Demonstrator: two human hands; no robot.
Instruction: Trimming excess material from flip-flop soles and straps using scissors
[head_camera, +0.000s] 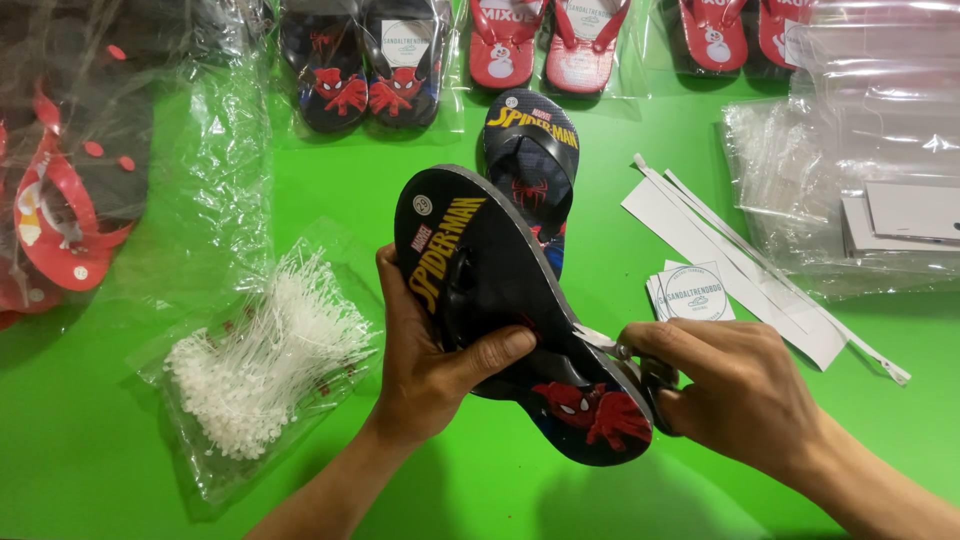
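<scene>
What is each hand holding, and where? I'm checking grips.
Left hand grips the black sandal mid-sole; right hand holds scissors by the handles.

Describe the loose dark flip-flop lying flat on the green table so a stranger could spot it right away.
Start at the green table and find the left hand holding up a black rubber flip-flop. Just behind it, toward the far edge, lies a dark blue rubber flip-flop with yellow lettering at its heel. Unlike the bagged pairs in the row beyond, it lies single and unwrapped.
</scene>
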